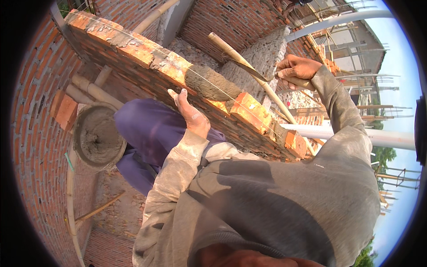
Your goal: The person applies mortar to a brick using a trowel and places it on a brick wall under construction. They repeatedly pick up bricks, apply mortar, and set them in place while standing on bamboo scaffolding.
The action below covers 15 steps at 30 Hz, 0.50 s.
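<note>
My right hand point(297, 71) is closed around the handle of a trowel point(249, 70), held up beyond the far side of the brick wall point(171, 66). The trowel's dark blade points left. My left hand point(190, 111), with mortar smears on it, has its fingers stretched out and apart near the wall's near face; nothing is in it. Grey wet mortar point(209, 83) lies on the wall top between the laid bricks and a brick point(251, 111) to its right. A thin white string point(202, 76) runs taut along the top course.
A round bucket of mortar point(100, 135) stands at left beside my knee, near loose bricks point(66, 111) and bamboo poles point(91, 89). Another bamboo pole point(278, 100) slants behind the wall. A white pipe point(382, 138) lies at right. Brick walls surround the space.
</note>
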{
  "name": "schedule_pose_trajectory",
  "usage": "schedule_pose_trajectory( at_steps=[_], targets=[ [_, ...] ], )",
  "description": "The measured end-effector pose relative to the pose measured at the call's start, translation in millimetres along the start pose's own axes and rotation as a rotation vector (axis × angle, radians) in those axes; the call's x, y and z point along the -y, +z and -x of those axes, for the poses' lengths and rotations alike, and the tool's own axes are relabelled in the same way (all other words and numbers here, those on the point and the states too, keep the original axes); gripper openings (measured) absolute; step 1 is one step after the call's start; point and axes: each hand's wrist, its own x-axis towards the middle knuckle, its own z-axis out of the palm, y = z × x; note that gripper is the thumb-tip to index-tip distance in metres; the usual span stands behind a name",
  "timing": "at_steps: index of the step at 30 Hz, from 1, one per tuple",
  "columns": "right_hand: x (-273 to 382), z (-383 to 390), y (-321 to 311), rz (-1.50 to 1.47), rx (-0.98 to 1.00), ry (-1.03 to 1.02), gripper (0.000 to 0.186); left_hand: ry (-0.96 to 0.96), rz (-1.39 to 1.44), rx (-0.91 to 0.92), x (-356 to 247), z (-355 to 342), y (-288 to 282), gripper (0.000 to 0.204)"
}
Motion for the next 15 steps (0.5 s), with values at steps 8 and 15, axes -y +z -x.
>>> schedule_pose_trajectory(
  at_steps=[8,15],
  targets=[
    [61.3,-82.5,22.7,-0.036,0.347,0.174,0.034,0.147,-0.008,0.11,30.1,-8.0,12.6,0.091],
    [138.7,-100.3,88.2,-0.133,0.163,-0.007,0.038,0.114,0.19,0.128,29.3,-11.7,22.8,0.083]
  ],
)
